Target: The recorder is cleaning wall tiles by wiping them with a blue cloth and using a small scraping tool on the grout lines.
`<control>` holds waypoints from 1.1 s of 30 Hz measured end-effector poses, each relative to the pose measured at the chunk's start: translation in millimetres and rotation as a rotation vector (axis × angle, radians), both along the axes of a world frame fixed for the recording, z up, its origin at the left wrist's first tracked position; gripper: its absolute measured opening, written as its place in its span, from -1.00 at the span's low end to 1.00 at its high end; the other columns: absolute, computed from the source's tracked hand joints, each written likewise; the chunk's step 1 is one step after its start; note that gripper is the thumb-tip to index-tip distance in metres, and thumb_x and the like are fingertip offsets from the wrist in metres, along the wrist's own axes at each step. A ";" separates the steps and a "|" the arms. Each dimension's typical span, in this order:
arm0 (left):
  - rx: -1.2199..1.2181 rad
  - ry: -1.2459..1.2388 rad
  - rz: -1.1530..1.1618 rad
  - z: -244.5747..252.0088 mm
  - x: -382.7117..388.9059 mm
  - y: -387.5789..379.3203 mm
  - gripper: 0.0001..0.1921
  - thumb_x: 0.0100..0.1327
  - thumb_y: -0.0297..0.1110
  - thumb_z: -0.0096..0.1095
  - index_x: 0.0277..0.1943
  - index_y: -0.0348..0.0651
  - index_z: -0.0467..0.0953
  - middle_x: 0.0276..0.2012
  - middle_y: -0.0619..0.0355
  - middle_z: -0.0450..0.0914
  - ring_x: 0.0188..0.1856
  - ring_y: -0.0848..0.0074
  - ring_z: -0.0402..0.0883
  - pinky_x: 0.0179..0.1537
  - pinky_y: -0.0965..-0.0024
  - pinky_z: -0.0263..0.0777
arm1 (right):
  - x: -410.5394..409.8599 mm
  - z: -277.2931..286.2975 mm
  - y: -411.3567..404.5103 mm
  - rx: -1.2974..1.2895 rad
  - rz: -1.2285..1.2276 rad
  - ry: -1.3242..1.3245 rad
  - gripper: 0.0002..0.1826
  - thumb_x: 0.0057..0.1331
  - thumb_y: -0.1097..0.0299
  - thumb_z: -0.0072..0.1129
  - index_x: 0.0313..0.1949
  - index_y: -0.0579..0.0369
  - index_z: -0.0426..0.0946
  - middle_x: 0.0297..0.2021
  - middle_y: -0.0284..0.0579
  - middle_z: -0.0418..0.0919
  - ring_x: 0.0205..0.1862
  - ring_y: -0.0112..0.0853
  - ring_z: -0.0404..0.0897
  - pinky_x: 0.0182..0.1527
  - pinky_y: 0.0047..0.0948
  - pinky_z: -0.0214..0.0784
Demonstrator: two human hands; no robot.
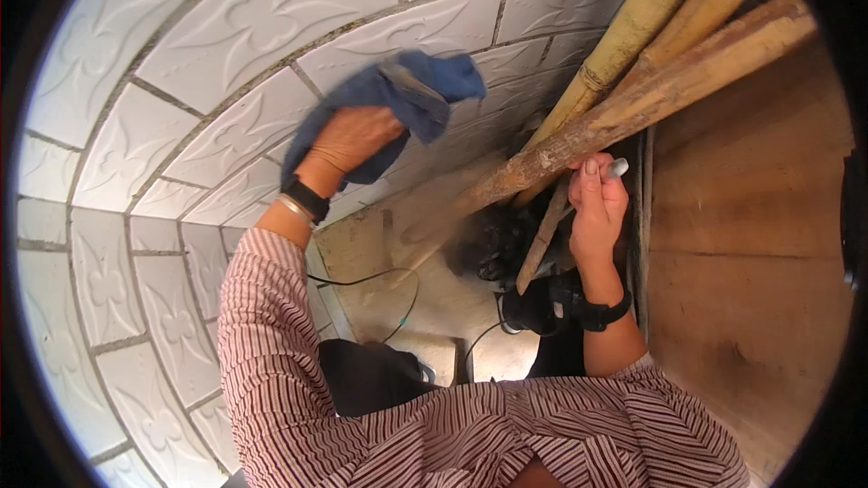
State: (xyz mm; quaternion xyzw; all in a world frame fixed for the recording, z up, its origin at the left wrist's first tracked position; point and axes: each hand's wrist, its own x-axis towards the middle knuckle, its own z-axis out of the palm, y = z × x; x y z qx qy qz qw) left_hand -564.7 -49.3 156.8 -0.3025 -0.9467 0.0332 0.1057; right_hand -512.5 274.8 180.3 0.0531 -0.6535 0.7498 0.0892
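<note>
My left hand grips a blue cloth against or just in front of the white embossed wall tiles; the cloth drapes around the hand and looks slightly blurred. On the right, my right hand has its fingers closed around a small pale object, of which only a rounded end shows. It is right below a thick brown wooden pole, and whether it touches the pole is hard to tell. A thinner stick slants down beside this hand.
Yellow bamboo poles lean at the upper right beside the wooden pole. A brown wooden panel stands on the right. A thin black cable crosses the floor. Dark items lie below the poles, partly hidden.
</note>
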 end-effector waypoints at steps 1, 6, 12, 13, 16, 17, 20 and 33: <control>0.054 -0.005 -0.079 -20.4 -4.6 6.3 -0.87 0.18 -0.41 -0.02 -0.24 -0.12 0.48 -0.39 0.16 0.46 -0.33 0.36 0.50 -0.34 0.32 0.42 | 0.4 0.1 0.5 0.018 0.004 -0.007 -0.77 0.40 0.26 -0.09 -0.32 0.15 0.42 -0.61 -0.50 0.18 -0.58 -0.72 0.08 -0.51 -0.68 -0.05; 0.201 -0.209 -0.180 -115.0 -35.4 40.6 -0.71 0.28 -0.37 -0.13 0.03 -0.13 0.42 -0.02 0.04 0.46 0.02 0.28 0.45 0.04 0.29 0.35 | 4.3 1.9 0.3 0.003 -0.045 0.024 -0.82 0.40 0.31 -0.12 -0.33 0.11 0.34 -0.62 -0.47 0.16 -0.59 -0.71 0.08 -0.52 -0.66 -0.06; 0.514 -0.927 -0.177 -205.6 -69.8 78.9 -0.53 0.43 -0.21 -0.41 0.32 -0.19 0.11 0.37 0.04 0.03 0.38 0.31 0.00 0.37 0.30 -0.13 | 13.2 -2.1 5.1 0.003 -0.052 -0.035 -0.87 0.40 0.42 -0.20 -0.33 0.07 0.31 -0.64 -0.41 0.16 -0.60 -0.62 0.10 -0.53 -0.56 -0.07; 0.575 -0.983 -0.160 -222.6 -78.3 89.8 -0.51 0.43 -0.16 -0.42 0.34 -0.19 0.07 0.37 0.04 0.00 0.39 0.32 -0.03 0.38 0.29 -0.15 | 14.1 -4.9 7.7 0.010 -0.056 -0.023 -0.87 0.40 0.42 -0.20 -0.33 0.07 0.31 -0.64 -0.41 0.16 -0.60 -0.62 0.10 -0.53 -0.56 -0.07; 0.643 -1.134 -0.108 -270.5 -93.7 117.9 -0.47 0.41 -0.13 -0.40 0.34 -0.23 0.05 0.37 0.01 -0.01 0.39 0.31 -0.04 0.38 0.27 -0.16 | 18.8 -16.2 14.3 -0.066 -0.057 -0.066 -0.89 0.36 0.47 -0.18 -0.36 0.09 0.29 -0.57 -0.37 0.28 -0.57 -0.60 0.17 -0.52 -0.55 0.02; 0.585 -1.049 -0.152 -281.9 -98.2 125.3 -0.47 0.40 -0.14 -0.38 0.33 -0.25 0.05 0.36 -0.01 0.00 0.39 0.30 -0.03 0.38 0.28 -0.16 | 21.0 -19.9 16.2 -0.057 -0.062 -0.069 -0.89 0.36 0.47 -0.18 -0.36 0.09 0.29 -0.57 -0.37 0.28 -0.57 -0.60 0.17 -0.52 -0.55 0.02; 0.494 -0.995 -0.189 -298.8 -109.0 145.8 -0.46 0.37 -0.16 -0.33 0.31 -0.30 0.08 0.34 -0.05 0.04 0.38 0.28 0.00 0.37 0.29 -0.14 | 23.5 -30.1 20.0 0.588 -0.325 0.088 -0.94 0.34 0.48 -0.16 -0.27 0.14 0.33 -0.42 -0.27 0.40 -0.45 -0.51 0.33 -0.39 -0.53 0.20; -0.221 -0.054 -0.358 -133.0 -117.9 192.2 -0.44 0.21 -0.46 -0.18 0.31 -0.27 0.09 0.31 0.00 0.14 0.36 0.31 0.08 0.36 0.38 -0.07 | 12.5 -22.0 9.8 -0.155 -0.007 -0.114 -0.93 0.33 0.49 -0.13 -0.23 0.05 0.35 -0.47 -0.34 0.38 -0.52 -0.61 0.25 -0.50 -0.59 0.04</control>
